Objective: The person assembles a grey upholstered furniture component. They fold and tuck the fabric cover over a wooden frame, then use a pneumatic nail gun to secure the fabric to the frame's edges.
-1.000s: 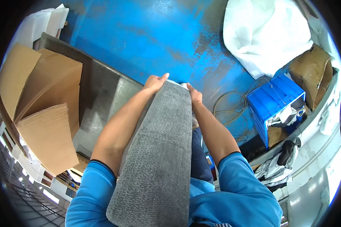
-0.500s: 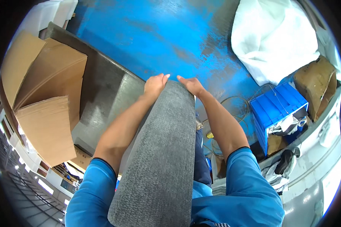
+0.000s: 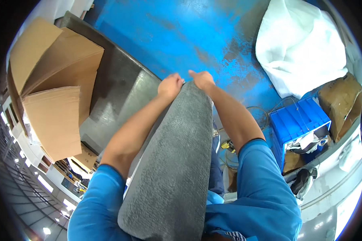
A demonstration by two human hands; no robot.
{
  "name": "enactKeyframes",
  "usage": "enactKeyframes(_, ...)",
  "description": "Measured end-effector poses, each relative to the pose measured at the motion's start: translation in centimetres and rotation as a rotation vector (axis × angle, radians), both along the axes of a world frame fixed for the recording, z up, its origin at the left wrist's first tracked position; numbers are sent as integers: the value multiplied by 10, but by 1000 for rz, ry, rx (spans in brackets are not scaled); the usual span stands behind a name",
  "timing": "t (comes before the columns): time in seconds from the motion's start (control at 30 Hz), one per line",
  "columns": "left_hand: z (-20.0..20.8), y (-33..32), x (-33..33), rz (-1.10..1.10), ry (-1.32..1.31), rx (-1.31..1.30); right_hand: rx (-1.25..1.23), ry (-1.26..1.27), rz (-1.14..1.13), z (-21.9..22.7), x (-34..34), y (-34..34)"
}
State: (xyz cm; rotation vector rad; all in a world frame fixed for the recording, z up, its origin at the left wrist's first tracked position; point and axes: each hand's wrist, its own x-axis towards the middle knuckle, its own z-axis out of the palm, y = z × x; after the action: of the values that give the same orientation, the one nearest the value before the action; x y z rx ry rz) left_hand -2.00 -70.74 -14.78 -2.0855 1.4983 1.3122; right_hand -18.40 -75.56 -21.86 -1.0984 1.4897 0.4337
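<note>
A long, padded piece covered in grey textured fabric (image 3: 171,160) stretches from close to my body to my two hands, narrowing toward its far end. My left hand (image 3: 171,86) is closed at the far left corner, its fingers bent and pressing at the fabric edge. Over the far right corner, my right hand (image 3: 203,80) is closed around the edge with its thumb side pointing inward. The undersides of both grips are hidden. Slight motion blur softens the fingertips.
A grey metal-topped table (image 3: 108,124) lies to the left, with an opened cardboard box (image 3: 54,116) on it. A blue crate (image 3: 299,118) with cloths inside stands right, near a white sheet (image 3: 301,48) and a brown carton (image 3: 342,100). A thin hose or cord lies on the blue floor (image 3: 169,36).
The view has shifted, so the box, crate and sheet sit further right. Both hands stay at the far end of the grey piece, and my left fingers have curled in more.
</note>
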Motion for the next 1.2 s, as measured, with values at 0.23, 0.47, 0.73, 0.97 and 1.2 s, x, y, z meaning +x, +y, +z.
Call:
enactKeyframes(0.23,127,66,8,1154,792,460,275,-224,-1154,35,-74,223)
enactKeyframes(0.47,126,63,-6,1247,747,470,480,-651,-1683,175,-37,133)
enactKeyframes(0.73,142,56,-21,1212,719,419,393,-662,-1239,182,-59,96)
enactKeyframes(0.97,106,66,-10,1193,710,396,-8,-566,-70,119,-86,74)
enactKeyframes(1.2,115,65,-3,928,628,340,243,-698,-271,159,-41,19)
